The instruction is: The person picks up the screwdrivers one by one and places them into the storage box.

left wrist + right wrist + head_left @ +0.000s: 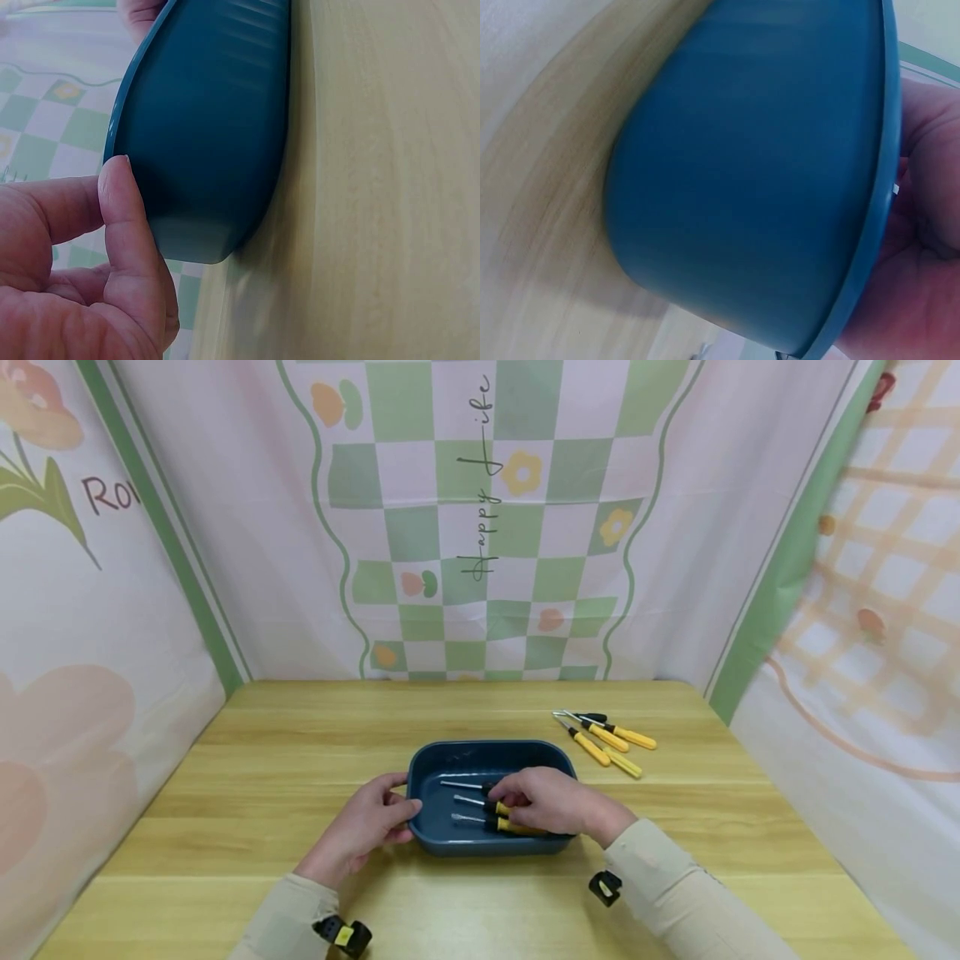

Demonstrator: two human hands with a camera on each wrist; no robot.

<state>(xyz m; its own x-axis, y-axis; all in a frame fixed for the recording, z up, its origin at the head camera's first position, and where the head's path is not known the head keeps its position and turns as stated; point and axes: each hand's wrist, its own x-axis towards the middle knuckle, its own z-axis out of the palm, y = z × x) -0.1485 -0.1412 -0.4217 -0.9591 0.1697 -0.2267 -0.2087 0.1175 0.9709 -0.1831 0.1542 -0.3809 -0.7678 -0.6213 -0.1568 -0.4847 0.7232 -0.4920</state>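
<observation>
A dark blue rectangular tray [491, 848] sits on the wooden table. My left hand [367, 818] grips its left end, thumb at the rim; the left wrist view shows the fingers against the tray's outer wall. Inside lie two screwdrivers with yellow-and-black handles, a middle screwdriver [472, 801] and a near screwdriver [491, 823], shafts pointing left. Reaching over the right end, my right hand [551, 802] pinches a third screwdriver [461, 785] by its dark handle, mostly covered by the fingers. In the right wrist view, the tray wall hides the fingertips.
To the tray's right and farther back, several more screwdrivers lie in a loose pile, among them a yellow-handled screwdriver [592, 749], a translucent yellow one and a black-handled screwdriver [594, 717]. Patterned fabric [487, 527] hangs behind the table [315, 727] and along both sides.
</observation>
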